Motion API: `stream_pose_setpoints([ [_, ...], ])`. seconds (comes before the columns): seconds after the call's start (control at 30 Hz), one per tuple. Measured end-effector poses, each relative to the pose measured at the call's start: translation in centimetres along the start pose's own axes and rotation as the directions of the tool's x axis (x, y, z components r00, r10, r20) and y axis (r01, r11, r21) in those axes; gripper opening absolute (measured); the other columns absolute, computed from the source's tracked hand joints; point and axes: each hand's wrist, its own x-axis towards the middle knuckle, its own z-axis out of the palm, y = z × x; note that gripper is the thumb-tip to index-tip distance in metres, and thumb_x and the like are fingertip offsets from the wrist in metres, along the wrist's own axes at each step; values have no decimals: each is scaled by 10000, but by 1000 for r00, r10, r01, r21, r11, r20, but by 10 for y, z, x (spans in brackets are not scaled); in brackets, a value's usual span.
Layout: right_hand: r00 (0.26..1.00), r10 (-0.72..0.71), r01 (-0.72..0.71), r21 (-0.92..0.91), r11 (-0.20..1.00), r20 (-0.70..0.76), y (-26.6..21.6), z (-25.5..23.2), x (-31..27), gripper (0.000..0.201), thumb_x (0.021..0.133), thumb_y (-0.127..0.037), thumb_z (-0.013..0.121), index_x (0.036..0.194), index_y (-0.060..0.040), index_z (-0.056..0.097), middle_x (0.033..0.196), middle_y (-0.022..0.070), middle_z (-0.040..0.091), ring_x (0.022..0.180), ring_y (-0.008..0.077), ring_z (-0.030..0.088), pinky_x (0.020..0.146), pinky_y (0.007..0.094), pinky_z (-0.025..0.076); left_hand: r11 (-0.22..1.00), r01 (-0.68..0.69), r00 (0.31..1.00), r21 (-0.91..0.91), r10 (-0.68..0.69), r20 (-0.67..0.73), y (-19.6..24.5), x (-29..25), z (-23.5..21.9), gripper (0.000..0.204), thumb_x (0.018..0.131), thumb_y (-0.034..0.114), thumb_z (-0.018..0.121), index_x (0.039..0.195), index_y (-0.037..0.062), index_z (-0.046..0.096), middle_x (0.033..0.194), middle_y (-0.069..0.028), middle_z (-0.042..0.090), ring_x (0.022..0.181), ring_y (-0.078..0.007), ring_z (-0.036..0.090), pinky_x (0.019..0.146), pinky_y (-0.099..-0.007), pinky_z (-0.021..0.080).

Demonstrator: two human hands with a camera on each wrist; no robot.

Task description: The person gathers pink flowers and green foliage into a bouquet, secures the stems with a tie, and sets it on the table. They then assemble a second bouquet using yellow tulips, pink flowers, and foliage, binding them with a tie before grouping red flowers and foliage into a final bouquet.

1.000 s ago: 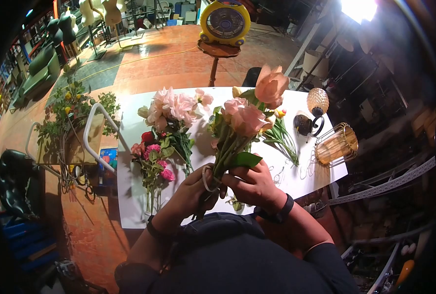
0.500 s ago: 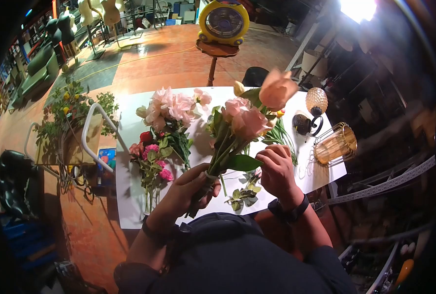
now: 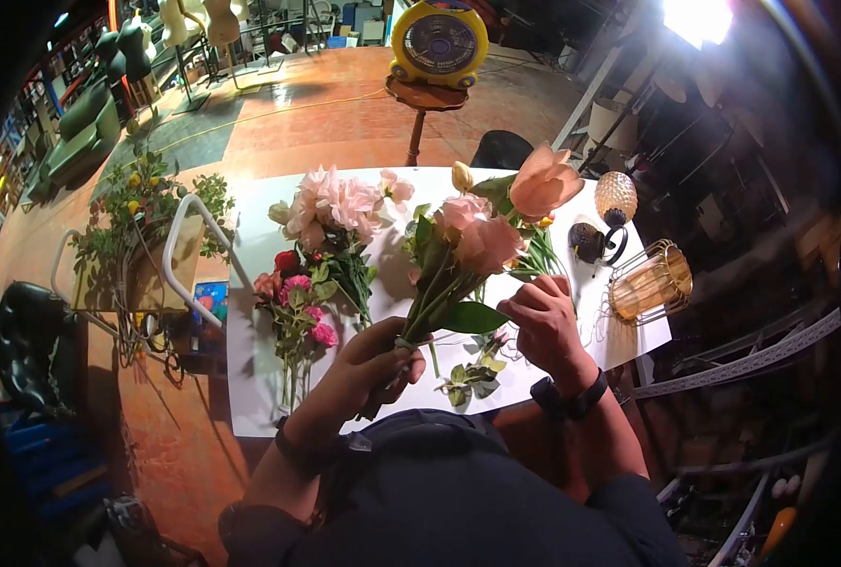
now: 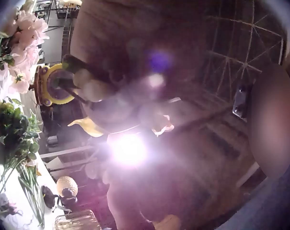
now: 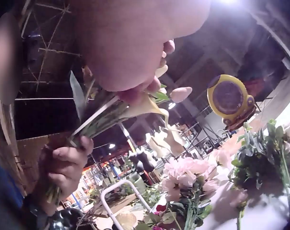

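My left hand [image 3: 373,364] grips a bouquet [image 3: 486,244] by its stems, low in front of my body. The bouquet has pink roses, a large peach tulip [image 3: 545,184] and a green leaf [image 3: 472,317] that sticks out sideways. From the stems beside my left thumb, a thin white strip [image 5: 94,116] runs taut to the fingers of my right hand [image 3: 551,326], which pinch its end. My right hand is raised beside the bouquet, with its fingers curled. In the left wrist view, glare and the hand itself hide most of the stems.
On the white table [image 3: 401,389] lie pale pink flowers [image 3: 330,208], red and magenta flowers [image 3: 297,293], a leafy sprig [image 3: 468,380] and a thin-stemmed bunch [image 3: 540,257]. A globe lamp [image 3: 615,197] and wire-framed shade [image 3: 652,279] stand right. A white tubular rail [image 3: 179,250] adjoins the left edge.
My right hand has left the stems, where a white loop showed, and moved right and away from my left hand. The left hand keeps its grip; the bouquet has tilted slightly right.
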Motion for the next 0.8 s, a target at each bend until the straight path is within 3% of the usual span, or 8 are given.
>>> stream_pose_setpoints([
  [0.27, 1000, 20, -19, 92, 996, -10, 3, -8, -5, 164, 696, 58, 605, 760, -88, 647, 714, 24, 553, 737, 223, 543, 723, 340, 412, 983, 27, 998, 180, -14, -69, 3, 8, 4, 274, 939, 99, 546, 1205, 37, 525, 792, -13, 564, 559, -32, 451, 472, -186, 336],
  [0.33, 997, 78, -74, 491, 868, 12, -6, -13, -3, 207, 654, 91, 614, 784, -68, 640, 795, 40, 616, 846, 252, 585, 797, 365, 457, 985, -40, 997, 170, 50, -55, 5, 10, -2, 312, 950, 111, 564, 1245, 50, 484, 793, -9, 552, 558, -45, 438, 487, -192, 349],
  [0.4, 990, 39, -126, 730, 672, 136, -25, -24, 0, 137, 785, 106, 588, 828, -18, 628, 972, 90, 676, 1007, 282, 593, 871, 383, 466, 965, -37, 996, 259, 57, -70, 6, 12, -4, 299, 961, 97, 547, 1249, 52, 480, 792, -6, 549, 563, -44, 438, 495, -199, 355],
  [0.43, 988, 10, -131, 807, 576, 153, -33, -27, 2, 24, 841, -15, 599, 835, -14, 622, 1041, 118, 671, 1089, 310, 564, 919, 411, 443, 965, -39, 995, 259, 60, -74, 3, 13, -3, 299, 961, 97, 547, 1249, 52, 480, 792, -6, 549, 563, -44, 438, 495, -199, 355],
  [0.57, 966, -182, -141, 964, 227, 184, -53, -27, 10, 674, 897, -664, 440, 832, -5, 570, 1264, 246, 585, 1364, 414, 344, 1100, 521, 252, 931, -67, 996, 359, 85, -36, -18, 20, -7, 286, 966, 91, 549, 1237, 53, 468, 768, 14, 536, 556, -33, 441, 491, -212, 373],
  [0.67, 944, -221, -249, 968, 6, 244, -65, -20, 16, 441, 924, -431, 487, 863, 4, 521, 1057, 208, 613, 1146, 368, 522, 1056, 492, 312, 939, -57, 998, 338, 51, 29, -20, 20, -6, 312, 948, 88, 573, 1229, 21, 455, 804, 5, 539, 637, -41, 476, 549, -221, 397],
  [0.7, 946, -140, -309, 944, -113, 293, -75, -22, 19, 285, 875, -279, 480, 855, 5, 498, 888, 141, 537, 903, 277, 530, 895, 404, 399, 927, -78, 997, 367, 71, 32, -16, 18, 1, 303, 946, 87, 576, 1214, 9, 456, 826, -1, 534, 684, -47, 479, 582, -230, 407],
  [0.8, 942, -33, -336, 934, -123, 334, -76, -23, 18, 220, 826, -216, 471, 833, 4, 479, 839, 105, 473, 791, 219, 452, 735, 336, 373, 915, -91, 995, 392, 97, 4, -12, 14, 6, 297, 941, 89, 589, 1191, -6, 459, 860, -10, 527, 756, -56, 482, 638, -239, 421],
])
